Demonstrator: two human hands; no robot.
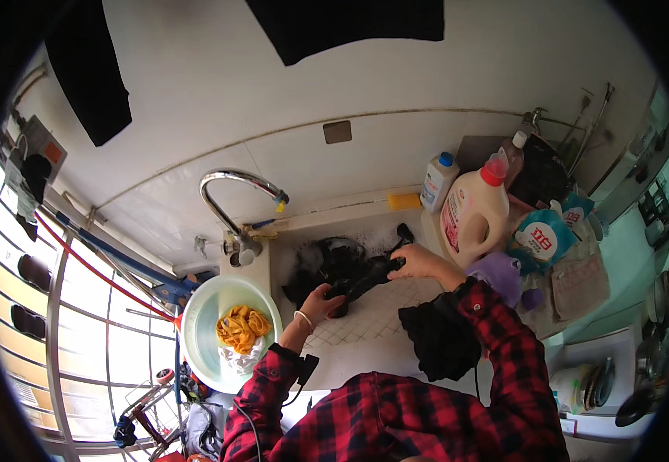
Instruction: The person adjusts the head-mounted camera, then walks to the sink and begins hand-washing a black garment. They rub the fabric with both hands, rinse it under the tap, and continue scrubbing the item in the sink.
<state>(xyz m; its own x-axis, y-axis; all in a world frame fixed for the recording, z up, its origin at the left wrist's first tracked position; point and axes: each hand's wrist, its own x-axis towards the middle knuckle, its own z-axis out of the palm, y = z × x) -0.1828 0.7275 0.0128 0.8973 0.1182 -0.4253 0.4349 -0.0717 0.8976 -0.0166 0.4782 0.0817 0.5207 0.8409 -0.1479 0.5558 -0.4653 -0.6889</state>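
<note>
A wet black garment (367,279) is stretched between my hands over the ribbed washboard slope (349,320) of a white laundry sink. My left hand (321,301) grips its lower left end, with a pale bangle on that wrist. Its upper right part is pinched in my right hand (419,263). Behind them, more black cloth (331,257) lies in sudsy water in the basin. A dry-looking black cloth (441,341) hangs over the sink's front edge, beside my right forearm. What the fingertips press against underneath is hidden.
Left of the sink, a pale basin (193,312) holds yellow cloth (243,328) and white cloth (244,356). A chrome faucet (219,196) arches behind. To the right stand a large detergent jug (473,213), a blue-capped bottle (439,180), and a teal pouch (544,237). A yellow sponge (405,201) rests on the ledge.
</note>
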